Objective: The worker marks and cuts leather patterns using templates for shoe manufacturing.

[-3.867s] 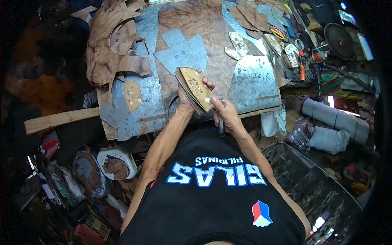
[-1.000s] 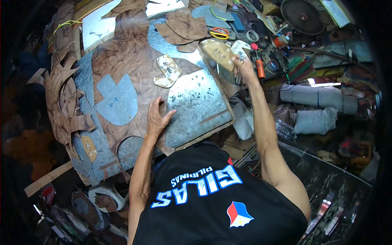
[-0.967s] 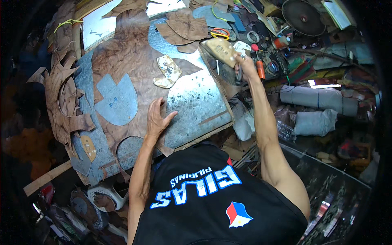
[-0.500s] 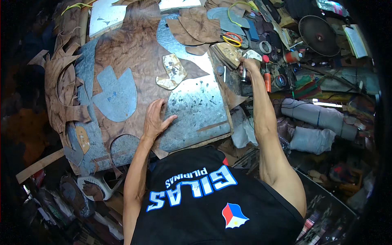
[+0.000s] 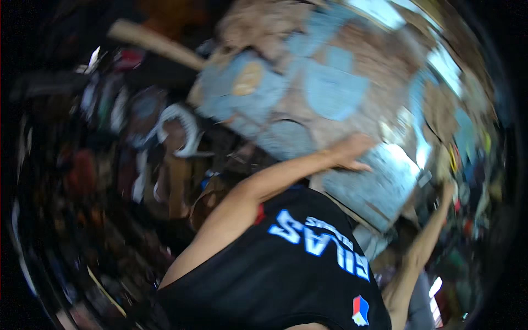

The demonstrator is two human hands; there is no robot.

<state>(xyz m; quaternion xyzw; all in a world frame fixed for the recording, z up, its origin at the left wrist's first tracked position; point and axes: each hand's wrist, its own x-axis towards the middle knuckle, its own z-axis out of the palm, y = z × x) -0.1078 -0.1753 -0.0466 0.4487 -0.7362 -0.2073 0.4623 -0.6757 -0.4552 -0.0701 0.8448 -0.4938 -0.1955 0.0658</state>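
Bracing, presumably: left hand spread at the edge of leather beside metal sheet | right hand, well apart, beside tan piece, grip lost to blur | gray pattern flat on leather, likely for stability

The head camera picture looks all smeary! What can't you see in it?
In the head view:
- Right hand: blurred; can't tell what its fingers hold.
- Left hand: blurred; can't tell how firmly it presses, if at all.
- Blue-grey cut piece: blur smears any marks on it.
- Black shirt: cut off by the lower edge.
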